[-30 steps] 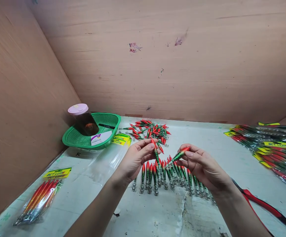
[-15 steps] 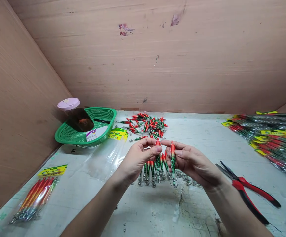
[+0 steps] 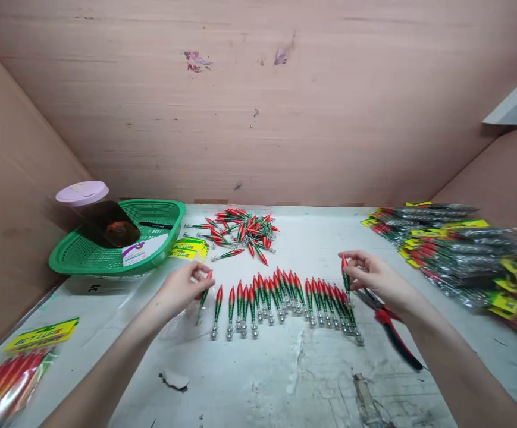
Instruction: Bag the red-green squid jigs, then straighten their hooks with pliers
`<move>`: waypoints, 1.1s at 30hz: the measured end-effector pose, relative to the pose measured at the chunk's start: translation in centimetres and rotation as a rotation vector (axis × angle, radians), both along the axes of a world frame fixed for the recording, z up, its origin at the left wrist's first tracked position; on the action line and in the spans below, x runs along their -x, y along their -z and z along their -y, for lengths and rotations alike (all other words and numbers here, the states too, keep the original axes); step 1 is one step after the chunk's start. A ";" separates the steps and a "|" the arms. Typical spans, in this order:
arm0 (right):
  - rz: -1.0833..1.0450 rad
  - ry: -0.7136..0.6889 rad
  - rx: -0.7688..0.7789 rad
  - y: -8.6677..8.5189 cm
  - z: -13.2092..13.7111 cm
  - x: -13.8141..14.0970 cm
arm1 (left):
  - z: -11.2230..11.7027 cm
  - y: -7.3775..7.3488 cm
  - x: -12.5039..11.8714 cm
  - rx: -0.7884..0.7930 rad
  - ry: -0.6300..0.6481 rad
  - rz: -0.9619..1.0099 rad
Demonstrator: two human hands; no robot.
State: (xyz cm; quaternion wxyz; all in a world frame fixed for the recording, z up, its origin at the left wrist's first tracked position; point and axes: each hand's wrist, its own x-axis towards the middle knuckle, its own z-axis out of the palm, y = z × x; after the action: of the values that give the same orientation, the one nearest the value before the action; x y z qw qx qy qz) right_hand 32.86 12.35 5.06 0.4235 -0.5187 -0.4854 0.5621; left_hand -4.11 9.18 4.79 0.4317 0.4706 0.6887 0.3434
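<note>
A: State the item count on the worn white table top (image 3: 258, 380).

B: One row of slim red-and-green fishing lures with metal hooks (image 3: 285, 297) lies across the middle; roughly two dozen, an exact count cannot be read. One loose heap of the same lures (image 3: 240, 229) lies behind the row. One green plastic mesh basket (image 3: 84, 261) holds one dark jar with a pink lid (image 3: 95, 211). One pair of red-handled pliers (image 3: 389, 327) lies to the right of the row.

A: Left hand?

B: The left hand (image 3: 182, 288) is at the row's left end, forearm reaching in from the lower left. Thumb and fingers are pinched on the red tip of one lure (image 3: 203, 294), which slants down to the table.

A: Right hand?

B: The right hand (image 3: 369, 274) is at the row's right end, just above the pliers. Its fingertips pinch one lure (image 3: 345, 278) held nearly upright, red end up.

A: Packaged stock?

B: One stack of clear bags with yellow header cards (image 3: 463, 255) at far right; one filled bag (image 3: 12, 368) at lower left.
</note>
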 end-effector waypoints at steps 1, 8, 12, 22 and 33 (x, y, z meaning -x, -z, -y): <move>0.007 0.008 0.015 0.3 0.4 -0.8 | 0.3 0.8 0.5 0.023 -0.003 -0.015; -0.090 -0.075 0.033 -0.4 4.1 -0.6 | 1.3 4.6 0.5 0.053 -0.002 -0.020; -0.101 -0.126 0.022 -1.7 5.1 0.5 | 0.7 5.3 0.2 0.001 0.072 -0.160; 0.413 0.072 -0.046 3.8 4.4 -4.2 | 4.1 6.6 0.6 -0.885 0.441 -0.821; 0.973 -0.025 -0.591 8.1 6.4 -3.6 | 5.3 6.0 -2.6 -1.156 1.091 -1.009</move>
State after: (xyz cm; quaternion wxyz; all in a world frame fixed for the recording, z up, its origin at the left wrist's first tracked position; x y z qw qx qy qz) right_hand 36.43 5.99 -3.02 0.2714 -0.5715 -0.7674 0.1036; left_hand -1.49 3.92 -1.22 -0.1172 0.9626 0.2015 0.1380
